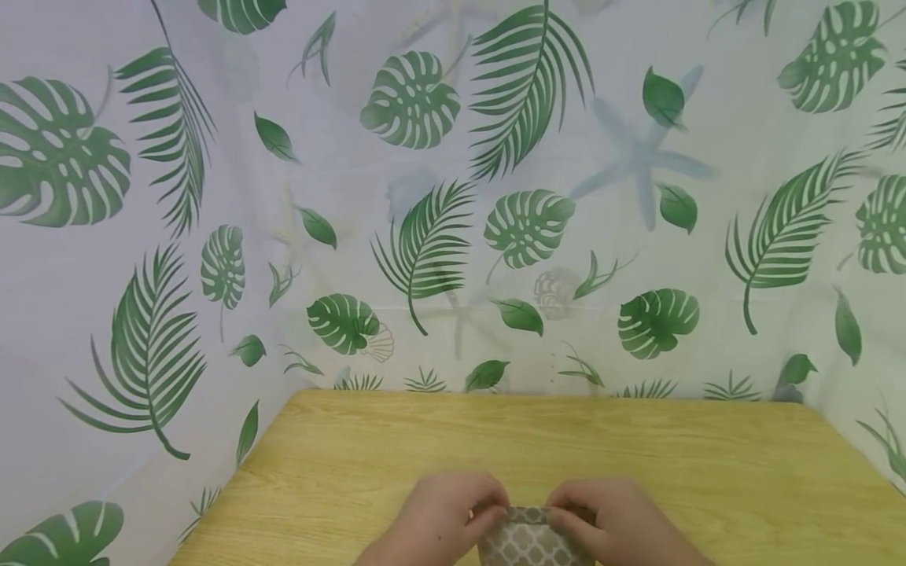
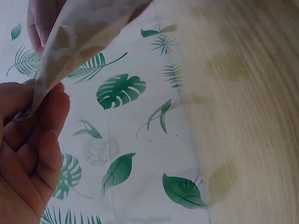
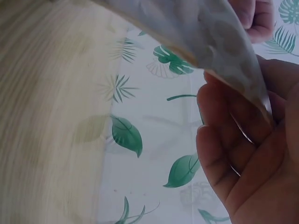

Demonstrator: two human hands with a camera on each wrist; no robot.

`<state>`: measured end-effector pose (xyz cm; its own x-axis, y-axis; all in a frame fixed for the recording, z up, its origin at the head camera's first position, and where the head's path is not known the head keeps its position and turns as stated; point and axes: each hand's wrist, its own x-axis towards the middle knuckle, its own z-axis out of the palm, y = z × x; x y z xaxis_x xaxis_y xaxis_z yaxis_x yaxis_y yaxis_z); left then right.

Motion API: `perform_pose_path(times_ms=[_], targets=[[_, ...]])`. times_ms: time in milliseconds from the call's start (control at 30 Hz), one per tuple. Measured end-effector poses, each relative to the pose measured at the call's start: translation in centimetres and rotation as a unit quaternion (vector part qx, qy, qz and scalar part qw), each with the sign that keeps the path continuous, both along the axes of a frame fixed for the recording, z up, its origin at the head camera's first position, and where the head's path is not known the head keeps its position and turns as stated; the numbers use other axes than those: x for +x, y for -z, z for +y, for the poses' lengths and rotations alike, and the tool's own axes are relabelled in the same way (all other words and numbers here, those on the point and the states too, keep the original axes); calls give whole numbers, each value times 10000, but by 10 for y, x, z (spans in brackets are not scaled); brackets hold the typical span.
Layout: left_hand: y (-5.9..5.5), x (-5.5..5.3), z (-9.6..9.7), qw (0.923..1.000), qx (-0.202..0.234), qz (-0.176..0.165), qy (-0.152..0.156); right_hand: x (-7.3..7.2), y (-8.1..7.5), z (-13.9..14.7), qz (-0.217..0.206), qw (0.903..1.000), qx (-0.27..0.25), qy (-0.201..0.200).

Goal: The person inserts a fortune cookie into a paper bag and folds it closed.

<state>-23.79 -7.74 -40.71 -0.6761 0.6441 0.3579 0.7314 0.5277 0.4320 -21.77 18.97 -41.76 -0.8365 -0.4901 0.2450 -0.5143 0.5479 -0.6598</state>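
Observation:
A beige paper bag [image 1: 535, 544] with a white lattice pattern stands out at the bottom middle of the head view, its lower part cut off by the frame. Its top edge has a narrow folded band. My left hand [image 1: 442, 515] pinches the left top corner between thumb and fingers. At the opposite corner my right hand [image 1: 623, 515] pinches it the same way. From the left wrist, the bag [image 2: 77, 39] slants up as a thin flat piece out of the left hand [image 2: 28, 154]. In the right wrist view, the bag [image 3: 217, 42] tapers into the right hand [image 3: 247, 149].
A yellow wood-grain table [image 1: 538, 440] lies under the hands, with rounded far corners. White cloth [image 1: 439, 173] printed with green leaves surrounds it at the back and both sides.

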Motion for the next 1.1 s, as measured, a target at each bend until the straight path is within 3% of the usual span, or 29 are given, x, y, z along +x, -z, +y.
perform_pose_path(times_ms=[67, 167, 267, 467, 667, 1100], targets=[[3, 2, 2, 9975, -79, 644, 269, 0, 2, -3, 186, 9996, 122, -181], [5, 4, 4, 9946, -25, 938, 453, 1, 3, -6, 371, 9986, 199, -313], [6, 4, 3, 9974, -34, 626, 343, 1, 2, -6, 212, 9993, 192, -260], [1, -1, -3, 9997, 4, -173, -156, 2, 0, 0, -397, 9990, -160, -102], [-1, -6, -9, 9972, 279, -653, -229, -2, 1, 7, -752, 9963, -407, 106], [-2, -12, -16, 9966, 454, -656, -205, -7, 3, 16, -837, 9939, -455, 555]])
